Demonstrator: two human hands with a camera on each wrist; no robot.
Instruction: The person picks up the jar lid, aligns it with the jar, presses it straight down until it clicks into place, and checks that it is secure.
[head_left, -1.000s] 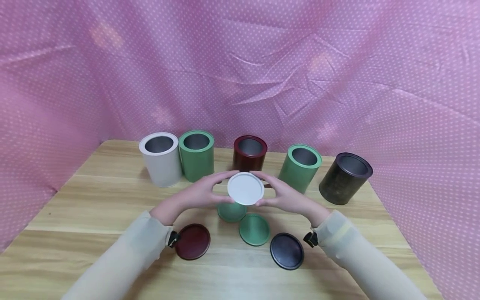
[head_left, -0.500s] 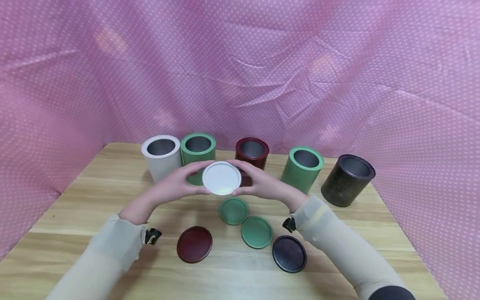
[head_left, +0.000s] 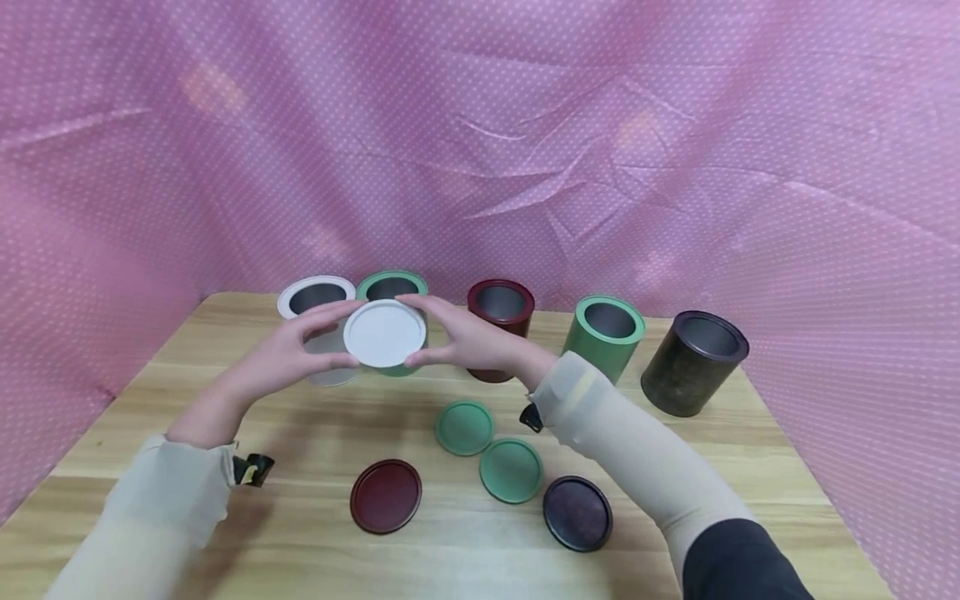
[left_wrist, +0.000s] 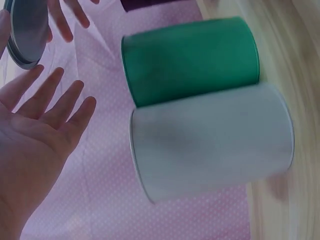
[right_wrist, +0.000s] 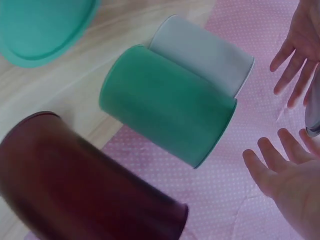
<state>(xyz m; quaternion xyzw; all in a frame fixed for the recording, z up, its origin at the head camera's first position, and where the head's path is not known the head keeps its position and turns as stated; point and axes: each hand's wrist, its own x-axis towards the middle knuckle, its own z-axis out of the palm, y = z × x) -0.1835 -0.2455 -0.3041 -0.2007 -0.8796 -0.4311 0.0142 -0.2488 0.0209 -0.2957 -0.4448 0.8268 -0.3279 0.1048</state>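
Both hands hold a round white lid up over the table, one at each side. My left hand grips its left edge between thumb and fingertips; my right hand pinches the right edge likewise. The lid's grey underside shows in the left wrist view. Behind the hands stand an open white can and, close against it, an open green can. In the head view the lid covers part of the green can's front, and the left hand hides much of the white can.
To the right stand a dark red can, a second green can and a black can, all open. A red lid, two green lids and a black lid lie nearer on the wooden table. Pink dotted cloth hangs behind.
Both hands have carried the white lid left and slightly up, from in front of the dark red can to in front of the left green can. The cans and other lids stay put.
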